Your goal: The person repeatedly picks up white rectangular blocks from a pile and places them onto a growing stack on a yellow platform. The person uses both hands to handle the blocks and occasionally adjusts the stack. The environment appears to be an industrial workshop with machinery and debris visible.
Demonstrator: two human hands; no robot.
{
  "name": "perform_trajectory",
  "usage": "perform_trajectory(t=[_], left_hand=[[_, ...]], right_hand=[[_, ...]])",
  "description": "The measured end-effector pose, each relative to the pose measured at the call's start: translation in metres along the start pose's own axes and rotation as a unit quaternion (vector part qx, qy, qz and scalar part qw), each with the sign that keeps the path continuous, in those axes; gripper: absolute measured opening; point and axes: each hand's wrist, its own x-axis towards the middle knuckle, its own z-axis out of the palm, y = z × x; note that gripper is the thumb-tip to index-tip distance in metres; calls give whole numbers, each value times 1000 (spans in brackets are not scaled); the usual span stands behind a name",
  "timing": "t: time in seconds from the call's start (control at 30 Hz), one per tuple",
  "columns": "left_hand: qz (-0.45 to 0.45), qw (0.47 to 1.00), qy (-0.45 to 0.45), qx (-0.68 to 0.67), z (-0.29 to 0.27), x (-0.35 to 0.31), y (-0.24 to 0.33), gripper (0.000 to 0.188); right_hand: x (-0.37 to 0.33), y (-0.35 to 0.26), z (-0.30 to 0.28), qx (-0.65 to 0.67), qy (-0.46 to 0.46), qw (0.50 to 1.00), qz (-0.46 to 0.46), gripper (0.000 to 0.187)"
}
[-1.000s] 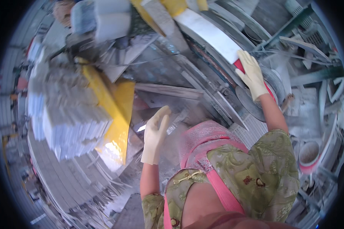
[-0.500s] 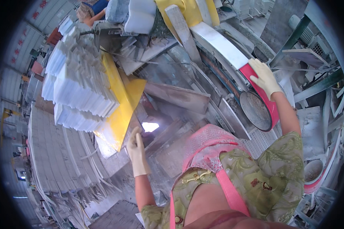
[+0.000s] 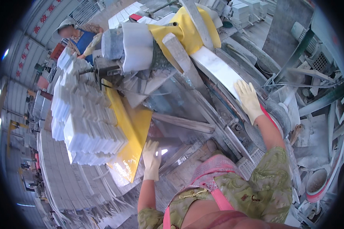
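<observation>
My right hand (image 3: 248, 97), in a pale glove, lies with fingers stretched over the near end of a long, smooth white strip (image 3: 214, 66). The strip runs away from me along a narrow belt, and a red edge of that belt (image 3: 269, 116) shows beside my wrist. My left hand (image 3: 151, 158), also gloved, is raised with its fingers extended and holds nothing I can see. It is close to the right edge of a wet, shiny yellow sheet (image 3: 132, 128). Beyond the sheet, white stone slabs (image 3: 84, 131) stand packed in an uneven stack.
A person in a blue apron (image 3: 86, 42) works behind the stack. Thick white blocks (image 3: 137, 47) and a second yellow sheet (image 3: 179, 28) are at the far side. Metal bars (image 3: 218, 108) cross the middle. A round grey-filled container (image 3: 316, 181) stands at the right.
My right hand has moved from the red belt onto the near end of the white strip. The view has shifted, showing more of the person behind the stack. My left hand stays near the yellow sheet.
</observation>
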Motion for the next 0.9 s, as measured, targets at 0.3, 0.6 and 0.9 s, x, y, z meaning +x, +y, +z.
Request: perform_trajectory(t=[0.3,0.6,0.9], left_hand=[[-4,1000,-11,-11,-1,6,4,22],[-9,1000,26,-7,10,-3,-8,18],[11,998,59,17,12,-4,-8,17]], right_hand=[[-3,7,7,20,32,999,-1,70],[-15,7,25,3,43,999,-14,67],[7,8,1,-17,117,989,-93,48]])
